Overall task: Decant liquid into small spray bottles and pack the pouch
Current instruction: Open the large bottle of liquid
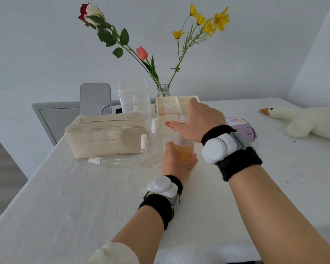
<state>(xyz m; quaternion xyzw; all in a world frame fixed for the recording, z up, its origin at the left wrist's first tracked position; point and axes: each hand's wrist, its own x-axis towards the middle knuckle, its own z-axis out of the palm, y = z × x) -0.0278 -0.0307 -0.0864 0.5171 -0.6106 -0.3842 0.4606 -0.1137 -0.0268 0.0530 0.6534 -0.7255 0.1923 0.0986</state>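
Left hand (176,162) gripped the amber bottle (184,149); right hand (200,119) pinched its cap (183,117), apparently unscrewing; pouring next needs steadiness.

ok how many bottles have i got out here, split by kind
small spray bottles, upright: 2, a nearer one and a farther one
small spray bottle, lying down: 1
large bottle with amber liquid, held by the left hand and right hand: 1
total: 4
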